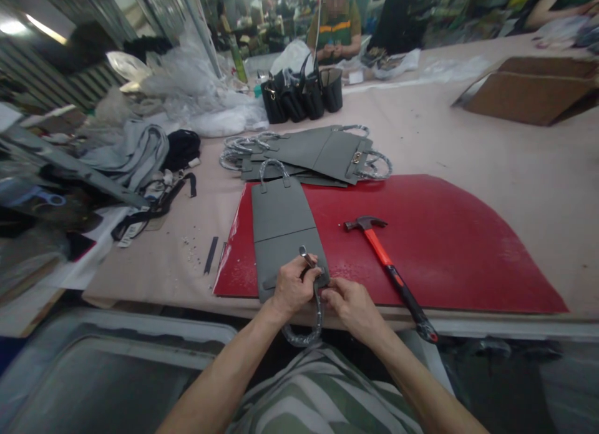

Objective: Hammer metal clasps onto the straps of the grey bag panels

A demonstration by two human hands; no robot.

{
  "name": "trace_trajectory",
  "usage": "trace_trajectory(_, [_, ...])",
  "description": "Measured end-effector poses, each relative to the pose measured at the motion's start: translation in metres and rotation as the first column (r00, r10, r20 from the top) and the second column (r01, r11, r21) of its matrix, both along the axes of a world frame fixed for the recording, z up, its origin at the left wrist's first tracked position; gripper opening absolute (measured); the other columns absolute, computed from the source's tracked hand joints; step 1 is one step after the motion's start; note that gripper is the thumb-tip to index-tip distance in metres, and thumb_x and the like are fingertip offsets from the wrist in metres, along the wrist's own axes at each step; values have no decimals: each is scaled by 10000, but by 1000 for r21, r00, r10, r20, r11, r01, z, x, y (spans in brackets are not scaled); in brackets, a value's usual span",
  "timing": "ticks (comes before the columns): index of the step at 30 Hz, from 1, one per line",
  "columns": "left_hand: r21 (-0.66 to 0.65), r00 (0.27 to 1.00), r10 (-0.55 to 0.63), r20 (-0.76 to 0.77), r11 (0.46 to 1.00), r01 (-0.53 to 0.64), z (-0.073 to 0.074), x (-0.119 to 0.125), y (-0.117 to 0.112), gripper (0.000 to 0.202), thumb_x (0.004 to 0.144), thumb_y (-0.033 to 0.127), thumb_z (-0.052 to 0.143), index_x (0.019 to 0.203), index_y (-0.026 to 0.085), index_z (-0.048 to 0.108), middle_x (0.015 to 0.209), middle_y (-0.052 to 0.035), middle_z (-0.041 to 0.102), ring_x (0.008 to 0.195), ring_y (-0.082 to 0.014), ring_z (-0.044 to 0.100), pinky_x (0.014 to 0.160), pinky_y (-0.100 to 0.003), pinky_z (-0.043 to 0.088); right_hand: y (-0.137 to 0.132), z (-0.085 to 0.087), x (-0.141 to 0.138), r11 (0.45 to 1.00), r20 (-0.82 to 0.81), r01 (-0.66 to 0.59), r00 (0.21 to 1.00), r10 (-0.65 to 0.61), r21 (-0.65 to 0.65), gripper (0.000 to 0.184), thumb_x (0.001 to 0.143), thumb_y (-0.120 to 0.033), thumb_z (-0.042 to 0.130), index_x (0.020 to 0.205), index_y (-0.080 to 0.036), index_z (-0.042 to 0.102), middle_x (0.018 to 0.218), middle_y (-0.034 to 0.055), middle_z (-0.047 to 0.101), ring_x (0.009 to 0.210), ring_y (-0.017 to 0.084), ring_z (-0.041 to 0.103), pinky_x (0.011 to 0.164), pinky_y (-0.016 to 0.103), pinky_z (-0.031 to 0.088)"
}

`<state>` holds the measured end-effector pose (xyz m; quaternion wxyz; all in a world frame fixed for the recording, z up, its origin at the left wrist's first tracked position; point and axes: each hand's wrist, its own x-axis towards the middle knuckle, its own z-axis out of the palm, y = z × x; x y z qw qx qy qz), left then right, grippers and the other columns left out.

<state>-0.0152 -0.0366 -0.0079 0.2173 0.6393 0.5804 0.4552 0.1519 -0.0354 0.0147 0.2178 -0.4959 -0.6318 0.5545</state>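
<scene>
A grey bag panel (281, 212) lies flat near the table's front edge, a plastic-wrapped handle (274, 167) at its far end. Its other wrapped handle (304, 340) hangs over the edge towards me. My left hand (294, 287) is closed around a short metal punch (304, 253), held over the panel's near right corner; its lower tip is hidden by the fingers. Beside it, my right hand (349, 301) is closed, thumb and forefinger pinching at that corner of the panel. To the right rests a claw hammer (381, 250) with a red and black handle.
Under the panel is a red board (444, 240). Behind it lie stacked grey bag panels (309, 150), then several black handbags (304, 93). A cardboard box (528, 90) stands back right. Plastic wrapping (182, 84) and straps (168, 200) crowd the left. A co-worker (334, 28) sits across the table.
</scene>
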Motion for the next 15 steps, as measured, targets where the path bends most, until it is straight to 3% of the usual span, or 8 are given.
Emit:
trace_trajectory(3, [12, 999, -31, -45, 999, 32, -3, 3, -3, 118, 875, 196, 588, 965, 193, 664, 1032, -85, 745, 979, -212, 711, 910, -324, 555, -1, 8, 21, 965, 316, -98, 949, 17, 242, 234, 884, -252, 454, 876, -191, 681, 817, 73, 707, 767, 212, 642, 713, 318, 436])
trace_trajectory(5, [8, 998, -29, -55, 1000, 30, -3, 4, -4, 107, 874, 197, 592, 954, 197, 663, 1019, -82, 742, 971, -213, 708, 914, -328, 552, 3, 11, 38, 904, 464, -93, 877, -124, 418, 248, 900, -246, 465, 1020, -173, 669, 961, 116, 705, 898, 243, 643, 791, 335, 443])
trace_trajectory(8, [-1, 998, -22, -66, 1000, 21, -5, 5, -3, 88, 866, 195, 603, 923, 207, 669, 978, -72, 739, 961, -215, 703, 934, -339, 544, 14, 13, 66, 784, 632, -151, 691, -351, 602, 296, 867, -263, 560, 1127, -134, 615, 1143, 199, 626, 1017, 313, 579, 819, 384, 435])
trace_trajectory(10, [0, 997, -15, -73, 1000, 15, -6, 5, -3, 88, 859, 187, 609, 916, 209, 673, 956, -68, 737, 953, -215, 701, 943, -343, 541, 23, 13, 81, 807, 679, -121, 619, -394, 579, 228, 842, -265, 586, 1029, -136, 606, 1076, 205, 601, 934, 313, 559, 744, 388, 421])
trace_trajectory(11, [2, 997, -12, -71, 1000, 12, -6, 5, -3, 90, 857, 184, 610, 917, 209, 673, 951, -66, 735, 949, -215, 701, 943, -343, 541, 27, 13, 87, 848, 648, -23, 656, -386, 529, 157, 828, -253, 584, 949, -153, 591, 1001, 177, 592, 872, 287, 547, 704, 371, 409])
trace_trajectory(13, [6, 998, -13, -62, 1000, 14, -7, 5, -2, 88, 859, 184, 609, 916, 208, 672, 953, -65, 733, 944, -214, 702, 933, -338, 544, 34, 13, 94, 928, 474, 219, 810, -345, 301, 69, 777, -223, 582, 803, -195, 525, 818, 83, 541, 742, 220, 508, 633, 324, 388])
trace_trajectory(15, [14, 998, -20, -53, 1000, 21, -6, 6, -2, 82, 862, 182, 603, 903, 207, 670, 956, -66, 731, 941, -213, 702, 923, -333, 546, 40, 14, 95, 950, 253, 311, 918, -304, 14, 118, 708, -231, 593, 750, -215, 484, 703, 17, 486, 640, 175, 471, 570, 288, 386])
